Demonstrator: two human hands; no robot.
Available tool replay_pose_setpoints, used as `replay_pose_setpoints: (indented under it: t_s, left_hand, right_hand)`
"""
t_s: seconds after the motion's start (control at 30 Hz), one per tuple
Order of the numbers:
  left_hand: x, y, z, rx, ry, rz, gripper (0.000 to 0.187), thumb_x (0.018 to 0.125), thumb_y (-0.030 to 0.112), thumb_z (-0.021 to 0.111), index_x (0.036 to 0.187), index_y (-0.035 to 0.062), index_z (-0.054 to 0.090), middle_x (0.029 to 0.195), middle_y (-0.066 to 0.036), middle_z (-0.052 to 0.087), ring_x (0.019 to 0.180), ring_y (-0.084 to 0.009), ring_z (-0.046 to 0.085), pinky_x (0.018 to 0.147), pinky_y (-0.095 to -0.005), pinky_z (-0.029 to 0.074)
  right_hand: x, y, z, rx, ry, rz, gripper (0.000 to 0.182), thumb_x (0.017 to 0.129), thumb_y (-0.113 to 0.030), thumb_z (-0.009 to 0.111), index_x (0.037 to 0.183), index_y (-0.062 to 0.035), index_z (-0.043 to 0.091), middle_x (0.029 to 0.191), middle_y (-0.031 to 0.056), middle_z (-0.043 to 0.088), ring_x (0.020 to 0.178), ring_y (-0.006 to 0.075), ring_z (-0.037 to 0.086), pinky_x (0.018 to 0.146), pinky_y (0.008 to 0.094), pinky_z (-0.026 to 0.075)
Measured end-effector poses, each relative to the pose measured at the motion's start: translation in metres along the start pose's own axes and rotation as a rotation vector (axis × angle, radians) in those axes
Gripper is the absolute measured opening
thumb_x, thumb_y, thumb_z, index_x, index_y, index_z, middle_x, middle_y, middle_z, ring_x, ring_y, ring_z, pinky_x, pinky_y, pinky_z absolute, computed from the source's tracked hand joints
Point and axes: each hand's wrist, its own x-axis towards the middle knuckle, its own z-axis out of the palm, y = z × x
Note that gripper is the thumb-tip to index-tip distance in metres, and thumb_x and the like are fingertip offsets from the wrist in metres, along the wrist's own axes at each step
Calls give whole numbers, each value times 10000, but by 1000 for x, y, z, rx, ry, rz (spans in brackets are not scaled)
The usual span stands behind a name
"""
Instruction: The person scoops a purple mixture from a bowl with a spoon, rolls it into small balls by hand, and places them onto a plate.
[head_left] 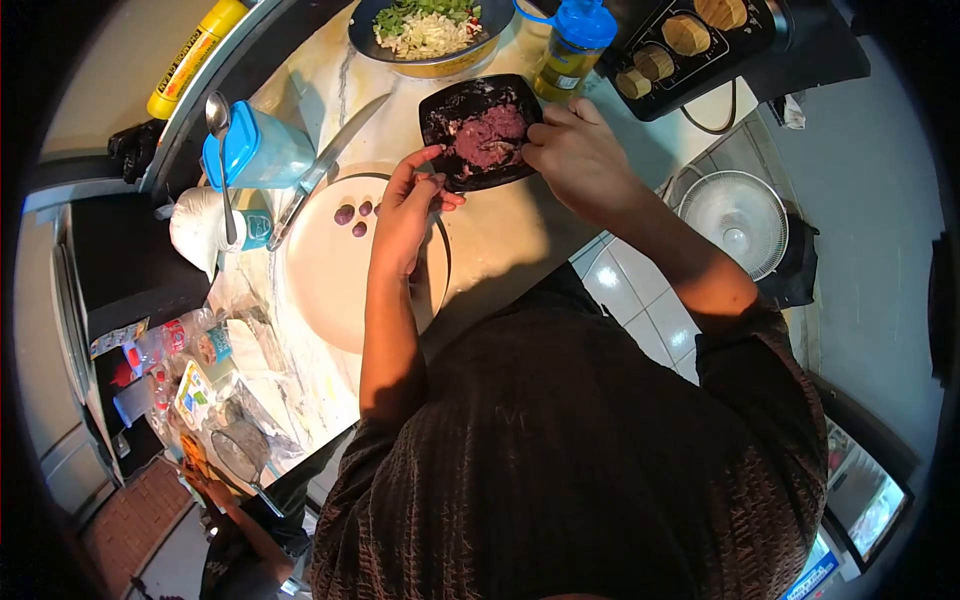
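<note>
A small square black bowl (436,105) holds a lump of purple mash (490,135) with smears on its walls. At the bowl's right side, my right hand (580,155) has its fingers closed around the rim, thumb side inward. My left hand (408,205) is at the bowl's lower left corner, fingers apart, fingertips touching or very near the rim. Below my left hand is a large round pale plate (325,270), partly hidden by my forearm. Several small purple balls (345,214) sit on that plate near its top.
A knife (345,140) lies left of the bowl. Beyond are a pan of chopped vegetables (425,62) and a blue-lidded bottle (575,50). A blue-lidded tub (270,150) and spoon (220,130) stand left. Another person's arm (245,525) shows lower left. A fan (735,225) stands right.
</note>
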Motion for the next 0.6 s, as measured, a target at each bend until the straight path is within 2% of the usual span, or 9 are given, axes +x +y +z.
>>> replay_pose_setpoints:
  t_s: [0.23, 0.3, 0.33, 0.37, 0.4, 0.47, 0.5, 0.53, 0.6]
  left_hand:
    - [-4, 5, 9, -12, 50, -12, 424, 931, 0, 543, 1354, -12, 518, 850, -2, 500, 743, -130, 604, 737, -266, 501]
    - [-7, 6, 8, 23, 54, -12, 412, 937, 12, 558, 1347, -11, 526, 841, 11, 495, 732, -114, 585, 721, -253, 483]
    - [-5, 6, 7, 56, 57, -15, 401, 943, 25, 573, 1341, -9, 535, 833, 25, 491, 722, -98, 565, 706, -241, 465]
    - [-2, 1, 3, 102, 54, 42, 390, 939, 96, 647, 1309, 1, 568, 824, 51, 485, 726, -72, 524, 687, -222, 436]
    - [1, -2, 1, 99, 60, 52, 390, 939, 96, 647, 1309, 1, 568, 824, 51, 485, 726, -72, 524, 687, -222, 436]
    - [5, -7, 0, 361, 191, 207, 422, 899, 158, 728, 1287, 42, 608, 875, 30, 513, 710, -95, 528, 698, -227, 425]
    - [6, -3, 4, 427, 256, 219, 489, 831, 210, 813, 1251, 43, 627, 888, 21, 557, 805, -126, 547, 775, -254, 440]
    - [9, 0, 9, 426, 262, 224, 489, 831, 210, 813, 1251, 43, 627, 888, 21, 557, 805, -126, 547, 775, -254, 440]
    - [13, 4, 18, 812, 334, 657, 521, 774, 262, 845, 1202, 42, 644, 928, -34, 629, 910, -214, 556, 818, -338, 461]
  right_hand:
    - [5, -1, 5, 136, 12, -17, 101, 757, -111, 668, 828, -146, 731, 832, -10, 628, 965, 187, 578, 897, 365, 385]
    - [2, 4, 6, 208, -32, 126, 106, 809, -135, 677, 874, -148, 760, 818, 5, 662, 913, 206, 603, 889, 375, 382]
    - [1, 8, 7, 199, -21, 120, 106, 809, -135, 677, 874, -148, 760, 818, 5, 662, 913, 206, 603, 889, 375, 382]
    - [-4, 9, 8, 302, 9, 218, 111, 833, -151, 681, 904, -148, 766, 817, 17, 677, 885, 220, 609, 881, 381, 381]
    - [-7, 9, 8, 408, 37, 313, 119, 857, -167, 684, 934, -148, 773, 817, 28, 691, 857, 233, 615, 873, 387, 381]
    - [-12, 6, 3, 446, 51, 382, 119, 867, -174, 684, 939, -142, 772, 817, 37, 695, 851, 239, 619, 868, 394, 381]
    - [-14, 3, 2, 487, 60, 463, 120, 876, -180, 684, 945, -135, 772, 816, 46, 699, 845, 246, 623, 862, 402, 381]
    - [-15, 0, 2, 485, 64, 456, 120, 876, -180, 684, 945, -135, 772, 816, 46, 699, 845, 246, 623, 862, 402, 381]
    - [-19, -7, 4, 550, 161, 487, 122, 883, -193, 690, 948, -128, 770, 818, 55, 703, 849, 248, 631, 846, 405, 397]
